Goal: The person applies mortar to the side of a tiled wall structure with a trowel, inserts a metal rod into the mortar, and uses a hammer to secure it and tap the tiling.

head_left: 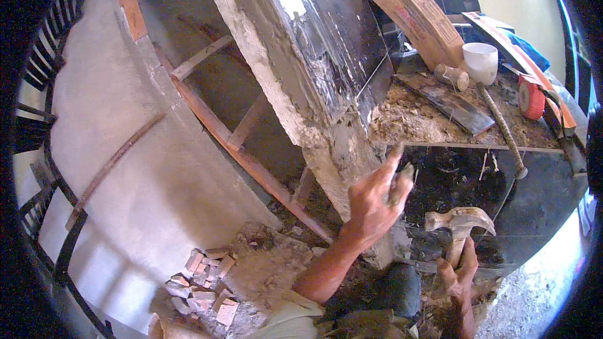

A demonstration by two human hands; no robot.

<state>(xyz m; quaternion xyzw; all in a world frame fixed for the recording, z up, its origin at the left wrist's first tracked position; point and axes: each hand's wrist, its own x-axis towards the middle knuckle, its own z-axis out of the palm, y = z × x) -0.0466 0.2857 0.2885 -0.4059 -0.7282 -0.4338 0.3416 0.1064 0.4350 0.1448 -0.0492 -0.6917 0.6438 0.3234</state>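
My left hand [374, 198] is raised against the lower corner of a rough concrete pillar [276, 69] faced with glossy black tile, and pinches a small grey piece of stone or mortar [401, 182] between thumb and fingers. My right hand [458, 276] is low at the right and grips the wooden handle of a claw hammer [460, 221], whose metal head points up in front of the black tiled face [534, 194].
A rubble-covered ledge [421, 119] carries a white cup [481, 61], a wooden mallet, a ribbed steel bar [502, 132], a dark tile strip, a red disc tool [531, 97] and a cardboard box [418, 16]. Broken brick pieces [201, 282] lie lower left. Wooden ladder-like framing [245, 144] crosses the middle.
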